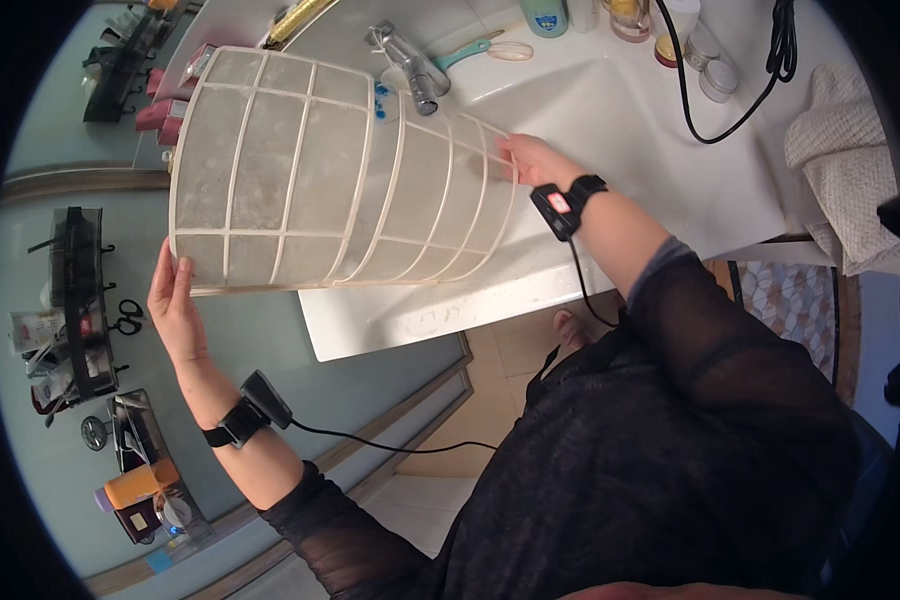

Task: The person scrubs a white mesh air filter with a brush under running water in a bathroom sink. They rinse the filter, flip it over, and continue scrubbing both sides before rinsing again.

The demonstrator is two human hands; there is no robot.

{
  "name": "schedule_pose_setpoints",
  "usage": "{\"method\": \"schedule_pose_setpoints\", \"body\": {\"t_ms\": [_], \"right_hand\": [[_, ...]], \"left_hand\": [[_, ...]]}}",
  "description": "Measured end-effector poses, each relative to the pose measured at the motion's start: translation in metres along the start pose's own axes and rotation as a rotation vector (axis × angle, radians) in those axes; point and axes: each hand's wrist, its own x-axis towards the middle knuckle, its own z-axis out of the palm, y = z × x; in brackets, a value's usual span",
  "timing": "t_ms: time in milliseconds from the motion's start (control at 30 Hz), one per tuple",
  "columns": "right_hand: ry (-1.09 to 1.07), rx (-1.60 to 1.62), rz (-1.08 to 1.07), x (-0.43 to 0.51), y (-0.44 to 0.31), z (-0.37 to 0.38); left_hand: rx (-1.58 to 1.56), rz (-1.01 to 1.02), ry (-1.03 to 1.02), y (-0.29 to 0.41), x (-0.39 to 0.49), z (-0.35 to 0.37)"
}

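Note:
Over the left side of a white washbasin (607,135) I hold a mesh air-conditioner filter (262,161) with a white plastic grid frame. Greyish patches mark its mesh, and its right part curves downward. Whether it is one piece or two panels side by side, I cannot tell. My left hand (174,307) pinches the near left corner, thumb on top. At the right end, my right hand (529,159) grips the edge, its fingertips partly hidden by the frame. A chrome faucet (412,67) stands just behind the filter, very near its far edge.
A teal-handled brush (461,54), a green bottle (544,16) and several jars (718,80) line the basin's back. A black cable (682,112) hangs over the right side, near a towel (840,165). Wall racks (86,300) with toiletries stand left, beside black scissors (127,317).

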Motion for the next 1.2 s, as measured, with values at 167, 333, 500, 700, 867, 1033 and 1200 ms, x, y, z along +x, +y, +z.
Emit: {"method": "schedule_pose_setpoints", "body": {"t_ms": [167, 333, 500, 700, 867, 1033, 1200], "right_hand": [[-0.024, -0.079, 0.127, -0.032, 0.021, -0.017], [-0.007, -0.125, 0.116, -0.034, 0.013, -0.019], [0.145, -0.073, -0.079, -0.023, 0.007, -0.028], [0.256, -0.061, -0.018, -0.018, 0.007, -0.041], [0.202, -0.196, -0.084, -0.014, 0.003, -0.041], [0.151, -0.316, -0.056, -0.002, 0.007, -0.050], [0.141, -0.636, -0.266, 0.036, 0.019, -0.026]], "left_hand": [[0.052, 0.033, -0.037, 0.010, 0.009, -0.016], [0.031, 0.025, -0.044, 0.011, 0.007, -0.013], [0.013, 0.034, -0.081, 0.007, 0.001, 0.003], [0.001, -0.030, -0.083, 0.002, 0.005, 0.019], [-0.007, -0.021, -0.091, -0.002, 0.013, 0.029], [0.044, -0.011, -0.089, 0.011, 0.011, 0.030], [0.092, 0.033, -0.154, 0.034, 0.006, 0.033]]}}
